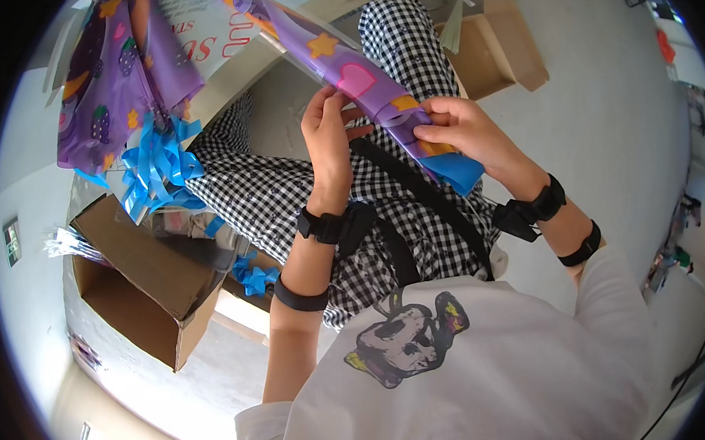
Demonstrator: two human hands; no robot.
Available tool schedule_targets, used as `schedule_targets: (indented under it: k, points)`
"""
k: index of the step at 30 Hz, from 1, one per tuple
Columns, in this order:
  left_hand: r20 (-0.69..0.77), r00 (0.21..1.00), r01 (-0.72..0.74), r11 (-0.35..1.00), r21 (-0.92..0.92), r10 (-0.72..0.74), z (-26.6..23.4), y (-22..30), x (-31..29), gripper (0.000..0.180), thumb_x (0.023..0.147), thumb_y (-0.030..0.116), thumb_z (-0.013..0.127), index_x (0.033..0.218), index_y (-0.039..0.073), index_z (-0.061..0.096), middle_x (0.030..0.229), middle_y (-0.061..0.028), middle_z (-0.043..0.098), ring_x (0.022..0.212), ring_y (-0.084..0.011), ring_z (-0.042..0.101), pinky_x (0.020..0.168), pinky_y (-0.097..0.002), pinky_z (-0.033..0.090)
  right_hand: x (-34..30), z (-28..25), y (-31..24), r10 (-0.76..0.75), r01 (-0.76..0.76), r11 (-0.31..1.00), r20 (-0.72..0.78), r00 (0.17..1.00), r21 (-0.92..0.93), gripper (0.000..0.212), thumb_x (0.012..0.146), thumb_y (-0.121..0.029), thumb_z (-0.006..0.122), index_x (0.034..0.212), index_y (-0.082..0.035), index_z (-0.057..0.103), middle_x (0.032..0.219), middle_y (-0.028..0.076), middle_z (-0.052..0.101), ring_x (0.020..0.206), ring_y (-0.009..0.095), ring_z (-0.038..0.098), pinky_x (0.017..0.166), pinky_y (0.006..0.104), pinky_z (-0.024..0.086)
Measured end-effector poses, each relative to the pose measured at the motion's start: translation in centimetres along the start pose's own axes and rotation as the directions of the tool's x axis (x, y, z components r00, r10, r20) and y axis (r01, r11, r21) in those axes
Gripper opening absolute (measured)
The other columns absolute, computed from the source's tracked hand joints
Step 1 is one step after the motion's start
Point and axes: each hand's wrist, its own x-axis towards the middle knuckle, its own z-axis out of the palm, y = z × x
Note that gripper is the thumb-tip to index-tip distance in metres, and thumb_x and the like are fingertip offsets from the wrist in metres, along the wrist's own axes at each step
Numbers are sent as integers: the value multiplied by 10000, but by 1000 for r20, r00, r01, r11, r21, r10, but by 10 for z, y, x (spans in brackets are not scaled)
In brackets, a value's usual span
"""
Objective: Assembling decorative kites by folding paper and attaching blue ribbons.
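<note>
A long, rolled purple plastic sheet (378, 91) printed with orange stars and a pink heart slants across my lap, its far end running up beyond the top left. My left hand (330, 129) pinches its near-side edge by the heart, with some fingers partly behind the film. Lower down, my right hand (455, 131) grips the roll between thumb and fingers. A blue flap (453, 171) sticks out of the end below that hand. Whether anything lies inside the roll is hidden.
More purple printed sheets (122, 81) and curled blue ribbons (158, 166) hang at the upper left beside a board (208, 48). An open cardboard box (144, 283) stands left, with white strips (71, 244) by it. Another carton (491, 53) sits beyond my knee.
</note>
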Motion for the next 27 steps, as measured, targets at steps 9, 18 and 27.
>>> schedule_targets:
  k: [9, 18, 27]
  points:
    - [-26, 999, 26, 998, -54, -28, -6, 10, 2, 367, 1021, 213, 436, 1248, -44, 567, 1084, -122, 701, 895, -201, 708, 728, -325, 603, 2, 0, -1, -23, 22, 997, -21, 1000, -75, 291, 935, -78, 655, 1195, 44, 613, 1009, 81, 717, 878, 106, 685, 796, 244, 544]
    - [0, 991, -132, 979, 154, 134, -7, 5, 1, 299, 995, 90, 528, 1225, -89, 594, 1008, -119, 720, 884, -181, 720, 706, -287, 603, 6, -2, -4, -83, 82, 995, -16, 996, -54, 269, 923, -108, 670, 1136, 52, 636, 972, 103, 734, 833, 121, 700, 745, 248, 546]
    - [136, 990, -75, 975, 209, 47, 2, 9, -28, 279, 1001, 78, 537, 1215, -86, 606, 961, -103, 740, 827, -146, 726, 682, -239, 520, 47, 1, -14, -115, 116, 992, 31, 993, -44, 297, 916, -98, 695, 1159, 60, 634, 1017, 94, 721, 894, 124, 694, 790, 249, 560]
